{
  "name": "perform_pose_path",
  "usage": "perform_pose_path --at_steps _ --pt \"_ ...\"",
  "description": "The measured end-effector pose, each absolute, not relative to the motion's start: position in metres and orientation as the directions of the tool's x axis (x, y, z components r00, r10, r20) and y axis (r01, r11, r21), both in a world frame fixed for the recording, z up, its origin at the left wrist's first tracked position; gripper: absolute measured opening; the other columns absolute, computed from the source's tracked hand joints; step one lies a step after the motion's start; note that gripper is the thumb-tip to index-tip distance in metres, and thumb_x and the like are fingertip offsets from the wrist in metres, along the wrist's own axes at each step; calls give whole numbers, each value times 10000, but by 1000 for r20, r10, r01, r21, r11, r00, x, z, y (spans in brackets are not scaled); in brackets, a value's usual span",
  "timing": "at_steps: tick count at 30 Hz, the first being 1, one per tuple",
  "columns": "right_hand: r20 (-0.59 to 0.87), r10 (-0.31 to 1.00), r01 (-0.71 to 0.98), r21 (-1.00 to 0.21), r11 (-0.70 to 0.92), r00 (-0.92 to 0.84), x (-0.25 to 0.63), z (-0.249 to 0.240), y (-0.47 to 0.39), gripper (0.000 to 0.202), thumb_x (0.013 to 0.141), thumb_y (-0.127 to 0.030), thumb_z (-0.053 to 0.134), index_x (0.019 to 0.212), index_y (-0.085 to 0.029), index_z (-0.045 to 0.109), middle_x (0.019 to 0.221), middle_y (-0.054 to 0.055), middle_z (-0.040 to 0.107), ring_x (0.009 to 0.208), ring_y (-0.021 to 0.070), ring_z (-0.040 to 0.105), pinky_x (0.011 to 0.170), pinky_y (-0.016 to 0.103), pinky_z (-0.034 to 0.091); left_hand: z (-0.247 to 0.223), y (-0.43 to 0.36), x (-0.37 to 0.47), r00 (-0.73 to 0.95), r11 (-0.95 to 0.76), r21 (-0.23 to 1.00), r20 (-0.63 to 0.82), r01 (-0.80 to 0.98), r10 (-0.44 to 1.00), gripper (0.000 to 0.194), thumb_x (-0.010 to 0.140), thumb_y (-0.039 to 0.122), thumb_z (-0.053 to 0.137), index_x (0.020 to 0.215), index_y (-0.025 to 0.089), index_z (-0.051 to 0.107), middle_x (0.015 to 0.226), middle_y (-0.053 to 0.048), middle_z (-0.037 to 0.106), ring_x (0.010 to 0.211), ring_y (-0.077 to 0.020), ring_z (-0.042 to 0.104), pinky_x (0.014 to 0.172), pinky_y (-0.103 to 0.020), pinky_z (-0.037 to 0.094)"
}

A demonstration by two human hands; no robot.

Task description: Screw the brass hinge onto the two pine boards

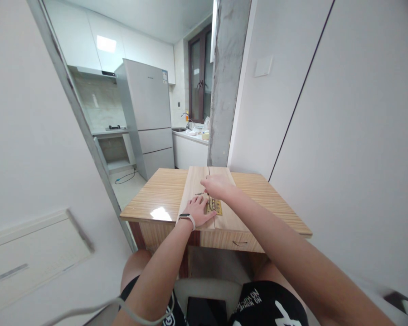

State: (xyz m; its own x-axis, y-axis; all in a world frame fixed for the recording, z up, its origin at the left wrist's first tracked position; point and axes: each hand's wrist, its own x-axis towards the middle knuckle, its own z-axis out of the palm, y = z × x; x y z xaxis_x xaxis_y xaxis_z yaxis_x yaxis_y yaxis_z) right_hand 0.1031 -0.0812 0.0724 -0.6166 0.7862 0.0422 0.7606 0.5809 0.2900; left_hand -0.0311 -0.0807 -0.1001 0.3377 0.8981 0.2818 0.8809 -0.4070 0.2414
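Two pale wooden boards (199,174) lie side by side on the table with a thin seam between them. A brass-coloured hinge (218,208) rests across the seam towards the near end, partly covered by my hands. My left hand (197,210), with a band on its wrist, lies flat with fingers spread on the left board, its thumb reaching over the hinge's near edge. Above the hinge, my right hand (219,186) is closed in a fist. A thin dark piece shows beneath it, too small to name. Small dark bits (199,194) lie on the left board beside my fingers.
The boards sit on a striped wooden table (163,185) with a drawer (240,243) at its front. A wall (313,149) stands close on the right. Beyond the doorway are a grey fridge (153,99) and a sink counter (190,147). A pale cable (98,304) passes by my left arm.
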Motion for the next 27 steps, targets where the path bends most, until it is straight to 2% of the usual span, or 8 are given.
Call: perform_pose_path --at_steps 4,11,18,22,24,27 --pt "51 773 751 287 595 -632 103 73 -80 254 959 -321 560 1107 -169 701 1112 166 732 1063 285 695 871 352 512 -101 -80 -30 341 -412 240 289 879 895 756 873 833 348 1400 308 481 1515 -104 444 1398 -369 361 1126 -543 301" --pt "77 800 781 290 553 -595 98 72 -79 328 950 -335 515 1077 -130 737 1083 211 740 1038 317 704 859 387 529 -101 -80 -31 340 -412 240 293 879 894 752 876 835 339 1371 295 507 1479 -108 473 1389 -362 368 1131 -536 297" --pt "104 890 883 218 415 -444 93 64 -75 327 943 -281 507 1117 -119 731 1109 226 737 1048 298 710 863 355 530 -101 -81 -31 341 -413 245 288 877 895 776 876 836 342 1419 297 474 1478 -111 476 1394 -358 367 1135 -534 300" --pt "60 872 859 214 465 -486 93 63 -77 395 926 -365 582 1239 -134 648 1115 200 741 1018 296 717 826 359 541 -101 -81 -31 346 -415 235 285 879 894 772 875 845 316 1394 304 499 1497 -104 459 1393 -364 364 1131 -540 298" --pt "12 861 838 238 491 -508 94 66 -79 447 894 -331 631 1288 -122 605 1122 200 737 1000 293 721 805 353 543 -102 -80 -31 347 -414 230 280 881 895 762 879 840 312 1400 314 493 1506 -95 450 1396 -363 359 1129 -541 298" --pt "12 822 787 297 540 -569 99 73 -81 330 919 -284 605 1207 -128 653 1137 198 728 1037 294 710 830 355 532 -102 -80 -31 336 -402 222 284 888 898 771 876 841 322 1421 317 474 1515 -94 441 1398 -364 353 1124 -541 302"
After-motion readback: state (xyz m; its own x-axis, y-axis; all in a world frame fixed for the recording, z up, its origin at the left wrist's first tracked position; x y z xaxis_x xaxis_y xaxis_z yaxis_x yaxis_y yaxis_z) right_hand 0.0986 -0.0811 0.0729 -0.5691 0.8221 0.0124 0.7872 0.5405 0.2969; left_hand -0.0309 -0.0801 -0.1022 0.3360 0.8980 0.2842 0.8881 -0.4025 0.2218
